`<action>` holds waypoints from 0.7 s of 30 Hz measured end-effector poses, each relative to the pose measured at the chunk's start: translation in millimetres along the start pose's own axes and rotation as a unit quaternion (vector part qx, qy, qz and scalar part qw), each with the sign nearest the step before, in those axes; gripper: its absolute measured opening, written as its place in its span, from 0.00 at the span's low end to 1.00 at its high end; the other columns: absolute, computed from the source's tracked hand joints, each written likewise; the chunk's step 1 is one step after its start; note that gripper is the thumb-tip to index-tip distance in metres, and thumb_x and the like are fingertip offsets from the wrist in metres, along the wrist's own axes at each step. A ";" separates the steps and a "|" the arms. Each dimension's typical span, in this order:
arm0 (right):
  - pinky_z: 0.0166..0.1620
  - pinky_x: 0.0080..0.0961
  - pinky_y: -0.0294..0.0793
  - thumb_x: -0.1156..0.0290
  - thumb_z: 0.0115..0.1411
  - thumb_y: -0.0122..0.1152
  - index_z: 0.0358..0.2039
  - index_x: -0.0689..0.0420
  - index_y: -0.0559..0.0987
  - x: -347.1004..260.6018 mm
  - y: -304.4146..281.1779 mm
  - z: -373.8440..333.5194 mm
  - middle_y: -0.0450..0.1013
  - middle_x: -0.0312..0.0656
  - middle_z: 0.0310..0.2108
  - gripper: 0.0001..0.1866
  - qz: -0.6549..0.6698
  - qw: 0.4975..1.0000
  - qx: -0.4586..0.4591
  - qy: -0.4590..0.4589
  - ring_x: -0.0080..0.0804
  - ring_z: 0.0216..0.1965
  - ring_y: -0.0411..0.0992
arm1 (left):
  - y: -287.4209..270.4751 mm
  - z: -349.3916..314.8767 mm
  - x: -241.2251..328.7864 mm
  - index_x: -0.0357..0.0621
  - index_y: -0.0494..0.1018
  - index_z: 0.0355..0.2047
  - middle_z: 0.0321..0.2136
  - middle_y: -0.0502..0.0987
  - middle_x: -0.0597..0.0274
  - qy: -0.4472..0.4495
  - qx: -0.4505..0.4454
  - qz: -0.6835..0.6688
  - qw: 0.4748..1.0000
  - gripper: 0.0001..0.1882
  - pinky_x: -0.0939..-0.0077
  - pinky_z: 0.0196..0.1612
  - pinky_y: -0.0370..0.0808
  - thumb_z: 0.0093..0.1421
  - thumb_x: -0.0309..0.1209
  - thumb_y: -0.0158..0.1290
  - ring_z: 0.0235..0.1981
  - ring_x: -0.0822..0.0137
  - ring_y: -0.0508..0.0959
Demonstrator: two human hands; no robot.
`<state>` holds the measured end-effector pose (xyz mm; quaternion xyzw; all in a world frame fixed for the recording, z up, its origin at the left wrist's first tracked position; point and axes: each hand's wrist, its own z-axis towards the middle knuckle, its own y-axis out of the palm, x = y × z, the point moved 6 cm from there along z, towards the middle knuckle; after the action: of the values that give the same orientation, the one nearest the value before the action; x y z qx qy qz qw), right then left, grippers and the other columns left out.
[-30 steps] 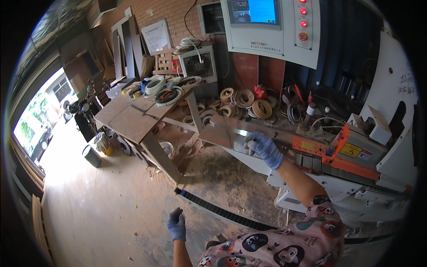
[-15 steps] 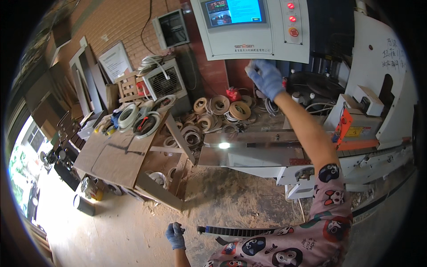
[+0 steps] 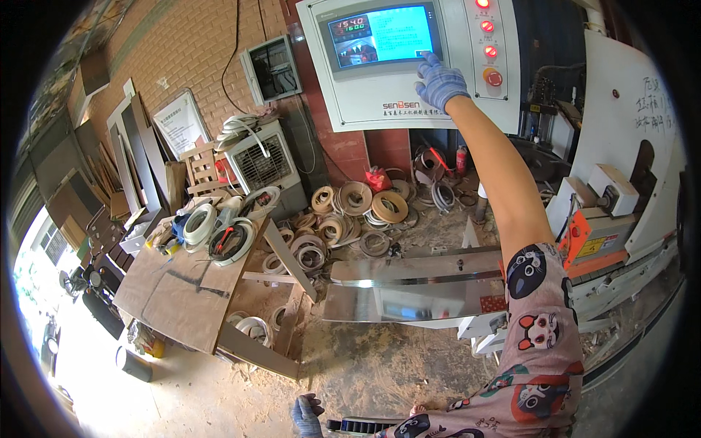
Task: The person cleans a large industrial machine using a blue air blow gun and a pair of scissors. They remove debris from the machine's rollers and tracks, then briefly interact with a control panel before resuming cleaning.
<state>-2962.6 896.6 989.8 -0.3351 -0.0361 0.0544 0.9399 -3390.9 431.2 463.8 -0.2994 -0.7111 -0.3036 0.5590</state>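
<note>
My right hand (image 3: 440,84), in a blue-grey knit glove, reaches up to a control panel (image 3: 365,109). Its index finger points at the lower right corner of the lit touch screen (image 3: 398,40) and appears to touch it; the hand holds nothing. Low in the picture hangs my left hand (image 3: 307,415), gloved alike, with loosely bent fingers slightly apart and no object visible in it. Red lit buttons (image 3: 487,27) and a red emergency stop knob (image 3: 493,77) sit on the panel, right of the screen.
Below the panel runs a machine bed (image 3: 409,301) with a shiny metal surface. An orange-and-white machine unit (image 3: 595,237) stands at right. At left, a wooden table (image 3: 182,292) carries coiled edging strips (image 3: 198,225). More rolls (image 3: 355,197) lie on the floor. A dark bin (image 3: 134,365) stands lower left.
My right hand has risen from below the panel's lower edge to the touch screen, its index finger now stretched toward it. The view has tilted up, and my left hand shows lower.
</note>
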 end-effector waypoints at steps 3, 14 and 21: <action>0.50 0.42 0.66 0.58 0.55 0.52 0.43 0.50 0.74 2.0 -5.8 -1.7 0.61 0.39 0.56 0.17 0.059 0.996 0.070 -0.012 0.40 0.49 0.69 | 16.2 -1.2 1.7 0.41 0.71 0.36 0.20 0.73 0.63 -0.009 -0.019 0.009 1.000 0.23 0.77 0.19 0.73 0.61 0.52 0.47 0.14 0.71 0.72; 0.41 0.24 0.73 0.49 0.62 0.49 0.44 0.55 0.73 -214.7 17.6 -343.1 0.72 0.35 0.36 0.22 0.813 0.488 -0.304 0.090 0.22 0.37 0.71 | 75.4 -7.7 48.0 0.46 0.59 0.57 0.48 0.70 0.61 -0.032 -0.175 -0.119 0.977 0.32 0.68 0.46 0.71 0.58 0.48 0.53 0.44 0.67 0.71; 0.58 0.30 0.63 0.49 0.63 0.45 0.56 0.60 0.66 -367.6 5.4 -552.7 0.65 0.47 0.54 0.30 0.828 0.224 -0.339 0.387 0.34 0.56 0.63 | 104.3 6.6 16.8 0.50 0.66 0.49 0.49 0.70 0.62 -0.215 -0.194 -0.410 0.865 0.29 0.63 0.52 0.68 0.60 0.59 0.40 0.49 0.63 0.69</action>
<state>-3269.9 508.1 547.8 -0.4442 0.6150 0.6481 0.0659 -3318.4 504.1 489.1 -0.1410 -0.7989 -0.5658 0.1477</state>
